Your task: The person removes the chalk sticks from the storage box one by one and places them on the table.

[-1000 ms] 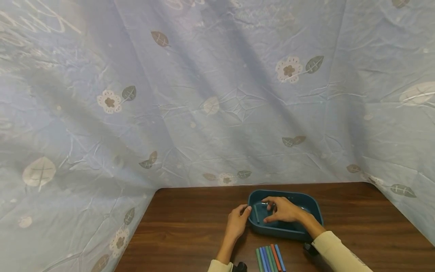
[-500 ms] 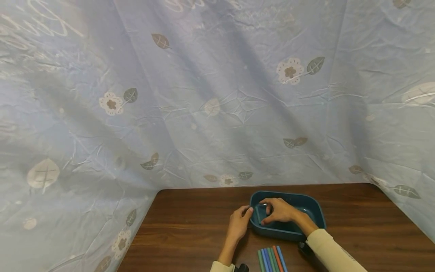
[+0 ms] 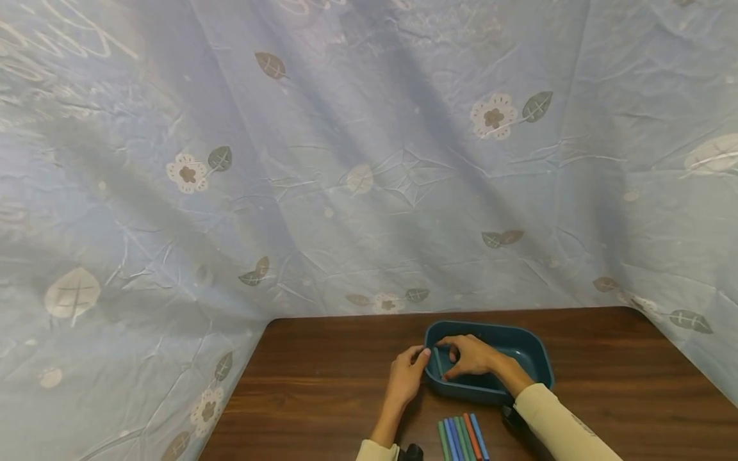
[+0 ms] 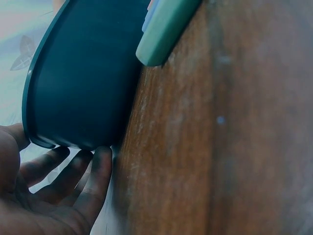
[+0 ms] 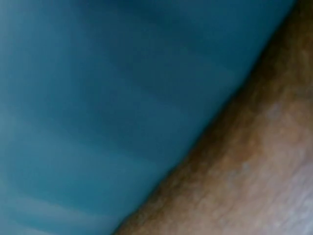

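Observation:
A dark teal plastic tub (image 3: 490, 397) stands on the wooden table. My left hand (image 3: 405, 374) grips its left end, thumb at the rim; the left wrist view shows the fingers (image 4: 98, 178) against the outer wall. Inside the tub, at the left end, a slim green stick (image 3: 437, 360) lies lengthwise away from me. My right hand (image 3: 473, 355) reaches in over the tub and spans this stick, index fingertip at its far end and thumb at its near end. Only blurred teal wall (image 5: 112, 98) and skin (image 5: 244, 171) fill the right wrist view.
In front of the tub lies a side-by-side row of several coloured sticks, among them a green stick (image 3: 444, 440), a red stick (image 3: 473, 436) and a blue stick (image 3: 480, 436). A patterned pale blue curtain (image 3: 346, 192) hangs behind and beside the table (image 3: 311, 384).
My right hand has moved slightly left inside the tub, and its thumb and index finger have come to the ends of the green stick. The left hand stays on the tub.

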Motion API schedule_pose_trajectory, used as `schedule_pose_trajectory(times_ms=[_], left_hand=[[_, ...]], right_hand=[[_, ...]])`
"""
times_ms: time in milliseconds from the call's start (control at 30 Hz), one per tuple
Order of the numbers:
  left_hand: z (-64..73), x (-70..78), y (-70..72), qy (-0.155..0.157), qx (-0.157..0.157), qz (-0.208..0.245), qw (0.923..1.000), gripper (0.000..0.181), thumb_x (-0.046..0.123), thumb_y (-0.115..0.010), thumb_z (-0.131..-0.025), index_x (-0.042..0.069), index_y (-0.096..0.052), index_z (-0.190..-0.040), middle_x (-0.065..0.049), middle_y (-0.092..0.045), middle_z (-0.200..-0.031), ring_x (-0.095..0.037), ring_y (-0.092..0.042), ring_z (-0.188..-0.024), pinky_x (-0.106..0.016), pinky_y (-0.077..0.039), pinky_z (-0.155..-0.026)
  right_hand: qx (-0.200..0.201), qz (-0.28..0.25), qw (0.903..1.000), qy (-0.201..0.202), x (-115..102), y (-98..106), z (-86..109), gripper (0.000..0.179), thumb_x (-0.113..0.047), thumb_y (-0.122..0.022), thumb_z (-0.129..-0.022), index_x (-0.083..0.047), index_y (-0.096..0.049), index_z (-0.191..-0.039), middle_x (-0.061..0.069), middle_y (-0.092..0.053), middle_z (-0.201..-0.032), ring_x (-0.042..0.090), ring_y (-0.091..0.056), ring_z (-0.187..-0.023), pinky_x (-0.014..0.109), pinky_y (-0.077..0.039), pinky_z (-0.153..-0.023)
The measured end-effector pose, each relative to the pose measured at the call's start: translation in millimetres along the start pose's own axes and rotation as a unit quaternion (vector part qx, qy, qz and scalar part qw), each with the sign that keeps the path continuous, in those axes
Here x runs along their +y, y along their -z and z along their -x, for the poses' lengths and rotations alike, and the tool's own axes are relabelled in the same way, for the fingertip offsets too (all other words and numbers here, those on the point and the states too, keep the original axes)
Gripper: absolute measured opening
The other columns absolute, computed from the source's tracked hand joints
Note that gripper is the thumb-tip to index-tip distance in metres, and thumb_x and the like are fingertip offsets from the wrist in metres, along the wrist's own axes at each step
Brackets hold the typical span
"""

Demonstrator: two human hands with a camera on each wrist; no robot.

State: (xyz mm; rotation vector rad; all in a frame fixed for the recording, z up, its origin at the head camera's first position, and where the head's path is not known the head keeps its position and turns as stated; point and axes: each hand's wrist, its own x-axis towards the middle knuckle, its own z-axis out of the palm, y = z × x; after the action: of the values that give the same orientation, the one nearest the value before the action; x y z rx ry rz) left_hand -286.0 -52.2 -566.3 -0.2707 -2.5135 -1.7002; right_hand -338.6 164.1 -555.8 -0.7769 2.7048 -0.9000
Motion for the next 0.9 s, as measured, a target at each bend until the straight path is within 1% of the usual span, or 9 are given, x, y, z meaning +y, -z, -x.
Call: schedule_pose_trajectory(times_ms=[133, 233, 433, 700, 900], left_hand=[[-0.3, 1.6, -0.4, -0.004, 0.002, -0.005, 1.0000, 0.036, 0.032, -0.062, -0.109, 0.006, -0.076, -0.129, -0.011, -0.080, -0.119, -0.025, -0.075, -0.111, -0.041, -0.060, -0.093], [-0.2, 2.0, -0.6, -0.010, 0.004, -0.009, 0.9999, 0.036, 0.032, -0.062, -0.109, 0.006, -0.076, -0.128, -0.012, -0.081, -0.119, -0.026, -0.075, -0.111, -0.043, -0.060, -0.094], [0.3, 1.5, -0.2, -0.010, 0.003, -0.007, 0.9999, 0.036, 0.033, -0.063, -0.109, 0.006, -0.077, -0.127, -0.013, -0.081, -0.118, -0.029, -0.076, -0.111, -0.047, -0.060, -0.094], [-0.2, -1.9, -1.1, 0.002, 0.000, -0.007, 1.0000, 0.036, 0.033, -0.062, -0.109, 0.005, -0.076, -0.128, -0.013, -0.080, -0.121, -0.029, -0.075, -0.114, -0.047, -0.060, -0.096], [-0.8, -1.4, -1.3, -0.003, 0.004, -0.010, 0.9999, 0.035, 0.031, -0.062, -0.109, 0.005, -0.077, -0.127, -0.012, -0.080, -0.119, -0.028, -0.075, -0.113, -0.046, -0.059, -0.097]], right_hand=[[0.000, 0.005, 1.0000, 0.001, -2.1, 0.8, 1.2, 0.077, -0.034, -0.096, -0.079, -0.004, -0.065, -0.143, -0.004, -0.058, -0.082, 0.005, -0.045, -0.061, 0.025, -0.041, -0.061], [0.005, 0.005, 1.0000, 0.002, -3.3, 1.9, 2.1, 0.076, -0.033, -0.096, -0.079, -0.004, -0.066, -0.142, -0.002, -0.059, -0.082, 0.007, -0.045, -0.061, 0.026, -0.041, -0.062], [0.006, 0.000, 1.0000, 0.007, -5.1, 4.2, 4.0, 0.076, -0.033, -0.095, -0.079, -0.002, -0.065, -0.142, 0.003, -0.062, -0.084, 0.006, -0.045, -0.062, 0.026, -0.041, -0.062], [0.008, -0.004, 0.9999, 0.006, -5.8, 5.0, 6.8, 0.078, -0.035, -0.095, -0.079, -0.003, -0.064, -0.143, 0.000, -0.062, -0.086, 0.007, -0.048, -0.065, 0.026, -0.042, -0.064], [0.010, -0.012, 0.9998, 0.013, -5.6, 6.1, 7.1, 0.078, -0.036, -0.095, -0.080, -0.004, -0.063, -0.144, 0.000, -0.062, -0.086, 0.007, -0.048, -0.064, 0.025, -0.043, -0.062]])
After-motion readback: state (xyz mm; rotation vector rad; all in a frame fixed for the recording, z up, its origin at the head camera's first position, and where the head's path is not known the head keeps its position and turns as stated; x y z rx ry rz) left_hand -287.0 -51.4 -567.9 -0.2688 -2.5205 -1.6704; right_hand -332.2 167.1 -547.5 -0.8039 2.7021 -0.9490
